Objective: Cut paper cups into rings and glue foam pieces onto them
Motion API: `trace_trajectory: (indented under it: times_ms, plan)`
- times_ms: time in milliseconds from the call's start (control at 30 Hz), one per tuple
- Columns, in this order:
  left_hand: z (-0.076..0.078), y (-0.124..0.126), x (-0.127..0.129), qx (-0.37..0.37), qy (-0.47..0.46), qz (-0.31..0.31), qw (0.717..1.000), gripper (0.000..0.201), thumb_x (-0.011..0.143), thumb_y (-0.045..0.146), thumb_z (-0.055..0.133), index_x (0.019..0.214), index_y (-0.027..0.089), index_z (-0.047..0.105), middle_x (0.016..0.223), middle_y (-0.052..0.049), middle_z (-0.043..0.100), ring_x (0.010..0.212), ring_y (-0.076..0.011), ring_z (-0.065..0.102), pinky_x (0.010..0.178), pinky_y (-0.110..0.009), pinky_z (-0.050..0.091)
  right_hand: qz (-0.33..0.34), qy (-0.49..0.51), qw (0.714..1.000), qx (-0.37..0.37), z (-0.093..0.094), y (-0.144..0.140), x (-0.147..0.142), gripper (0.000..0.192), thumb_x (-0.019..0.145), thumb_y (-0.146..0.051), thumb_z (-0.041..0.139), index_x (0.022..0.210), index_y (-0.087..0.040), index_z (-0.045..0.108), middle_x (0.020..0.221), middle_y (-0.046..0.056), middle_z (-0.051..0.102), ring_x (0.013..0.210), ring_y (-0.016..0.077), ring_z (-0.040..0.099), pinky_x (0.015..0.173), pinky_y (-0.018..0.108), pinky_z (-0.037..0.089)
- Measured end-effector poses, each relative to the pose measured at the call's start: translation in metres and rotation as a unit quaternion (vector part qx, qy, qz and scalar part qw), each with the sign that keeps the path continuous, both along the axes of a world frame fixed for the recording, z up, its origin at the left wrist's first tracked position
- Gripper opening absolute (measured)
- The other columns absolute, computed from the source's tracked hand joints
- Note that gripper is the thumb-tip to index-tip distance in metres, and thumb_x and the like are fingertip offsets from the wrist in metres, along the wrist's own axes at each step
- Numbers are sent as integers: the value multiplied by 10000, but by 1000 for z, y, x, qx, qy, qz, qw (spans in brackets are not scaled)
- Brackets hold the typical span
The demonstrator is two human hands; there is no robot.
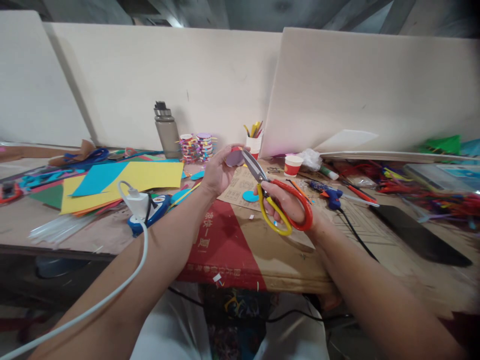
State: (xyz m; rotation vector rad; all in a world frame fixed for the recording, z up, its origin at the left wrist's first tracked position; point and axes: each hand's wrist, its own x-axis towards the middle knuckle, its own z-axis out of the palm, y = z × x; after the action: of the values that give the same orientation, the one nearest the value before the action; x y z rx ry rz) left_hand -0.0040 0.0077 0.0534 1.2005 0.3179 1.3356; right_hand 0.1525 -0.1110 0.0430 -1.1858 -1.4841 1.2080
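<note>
So, from my end: left hand (218,172) has a small purple disc (235,158) pinched in its fingers, raised above the table, some red showing at its upper edge. Right hand (283,200) is wrapped round the scissors (258,172), one handle red, the other yellow. Hands are near each other but not touching. Blades point up and left, tips overlapping the right side of the disc in my view; I can't tell if they touch it or how far apart they are

Below the blades I've got a blue paper circle (250,196) flat on printed cardboard (228,257), a few white scraps nearby. Behind the hands: two striped stacks (204,150) side by side, grey bottle (167,135) to their left, pencil cup (254,145) to their right, then a red and white paper cup (293,165)

Left of the left forearm I see a yellow sheet (155,175) and a white plug (138,206) with its cable running across that arm. Right side: blue glue gun (333,196) on a black cord, dark flat slab (418,235) beyond it
</note>
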Motion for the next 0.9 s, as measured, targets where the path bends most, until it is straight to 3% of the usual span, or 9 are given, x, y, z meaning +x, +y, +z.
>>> trace_trajectory:
  times_ms: [300,433,633,767,900]
  plan:
    - [-4,4,-1,11,-13,-20,1000,262,833,394,617,921,160,695,1071,-109,740,957,-209,687,780,-315,532,-11,-1,1000,3,2,-2,-3,417,895,-556,456,694,-198,531,452,-46,470,339,68,392,349,193,325]
    - [-5,2,0,-8,-14,-10,1000,307,828,460,647,933,173,676,1037,-100,748,866,-187,694,709,-296,535,5,38,999,-38,0,-1,-2,454,878,-584,469,629,-204,473,443,-48,443,340,66,373,347,198,299]
    - [-7,8,1,-36,-17,46,998,462,793,623,638,918,179,645,848,-72,741,731,-156,685,611,-268,527,59,112,990,-58,-2,2,1,418,827,-629,536,873,-214,565,493,-69,473,395,88,414,438,226,395]
    - [-9,15,-3,-61,-5,75,995,460,803,646,612,892,195,615,732,-52,706,674,-150,673,499,-230,481,62,35,997,1,0,2,8,432,838,-640,525,813,-211,565,509,-50,488,425,98,447,442,230,388]
    - [-7,17,-6,-102,37,58,992,387,809,571,645,825,186,609,689,-54,693,674,-171,690,414,-202,399,-66,-115,985,113,1,8,19,315,800,-522,633,812,-210,596,519,-51,494,422,109,452,427,239,380]
